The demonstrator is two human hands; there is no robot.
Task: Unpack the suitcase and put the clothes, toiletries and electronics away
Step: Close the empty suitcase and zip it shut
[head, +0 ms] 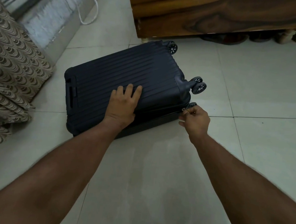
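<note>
The dark blue suitcase lies flat on the tiled floor, closed, with its ribbed shell facing up. The left hand rests on the shell with the fingers straight and spread, grasping nothing; I judge it presses down so the case does not slide while the zipper is worked. The right hand is at the near corner by the wheels, and its fingers pinch a small metal zipper pull on the seam between the two halves. The case looks not yet opened, so unpacking has not begun.

The long axis of the suitcase runs from the recessed handle, well to the left of the left fingers, to the wheels, beyond the right fingers. The wheel end points toward the wooden bed frame.
</note>
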